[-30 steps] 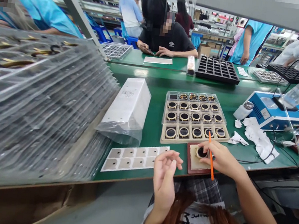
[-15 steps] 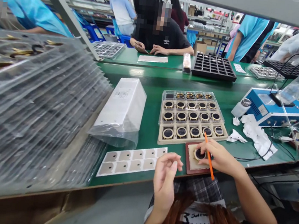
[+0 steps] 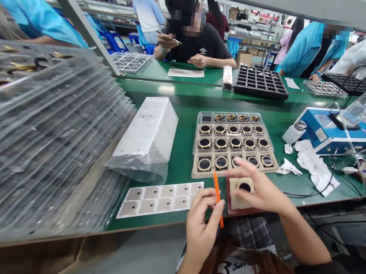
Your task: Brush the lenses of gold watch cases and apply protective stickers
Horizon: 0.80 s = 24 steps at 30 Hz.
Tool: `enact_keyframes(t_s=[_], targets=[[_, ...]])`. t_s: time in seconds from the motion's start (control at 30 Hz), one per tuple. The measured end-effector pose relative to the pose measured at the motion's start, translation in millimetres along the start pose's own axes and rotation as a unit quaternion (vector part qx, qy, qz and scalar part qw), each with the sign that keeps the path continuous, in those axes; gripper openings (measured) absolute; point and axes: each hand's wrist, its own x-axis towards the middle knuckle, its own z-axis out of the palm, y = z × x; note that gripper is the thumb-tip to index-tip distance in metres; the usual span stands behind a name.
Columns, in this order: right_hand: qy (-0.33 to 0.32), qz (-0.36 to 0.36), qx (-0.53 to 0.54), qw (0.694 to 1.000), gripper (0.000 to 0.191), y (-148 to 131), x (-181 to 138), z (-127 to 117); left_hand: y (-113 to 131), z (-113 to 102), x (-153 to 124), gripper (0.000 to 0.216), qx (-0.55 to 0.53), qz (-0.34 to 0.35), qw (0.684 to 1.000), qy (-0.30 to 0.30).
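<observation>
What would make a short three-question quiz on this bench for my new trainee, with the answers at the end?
1. Which of the wearer's hands has the orange stick between thumb and fingers?
2. True or false: from the wearer's view, the white box is to the left of the blue device.
3. Fill in the gap: on the beige pad lies a round piece with a ____ face.

Key:
1. The left hand.
2. True.
3. Dark.
</observation>
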Motion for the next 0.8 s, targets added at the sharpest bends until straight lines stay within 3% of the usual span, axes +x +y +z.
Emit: enact_keyframes(t_s=[0.1, 0.17, 0.3, 0.4, 0.6, 0.8], targets=[[0.056, 0.038, -0.021, 0.998, 0.059, 22.7, 13.9, -0.5, -4.2, -2.2, -2.6, 0.013, -0.042, -0.011, 0.996, 0.081], [0.014, 0.054, -0.067, 0.996, 0.057, 34.0, 22.9, 7.9, -6.3, -1.1, -4.4, 0.012, -0.071, -0.007, 0.992, 0.102], [-0.107, 0.074, -0.166, 0.977, 0.059, 41.0, 34.5, 28.3, -8.5, 1.9, -6.4, 0.012, -0.099, -0.019, 0.991, 0.088], [-0.152, 0.068, -0.218, 0.962, 0.059, 38.5, 36.3, 36.9, -10.3, 1.7, -6.1, 0.012, -0.121, -0.023, 0.988, 0.096], [-0.131, 0.06, -0.287, 0.947, 0.054, 37.4, 31.4, 45.1, -18.3, 1.0, -2.0, 0.013, -0.146, -0.031, 0.984, 0.1], [-0.132, 0.052, -0.269, 0.953, 0.053, 36.8, 31.8, 46.5, -20.5, 3.6, 11.0, 0.014, -0.169, -0.056, 0.977, 0.118]])
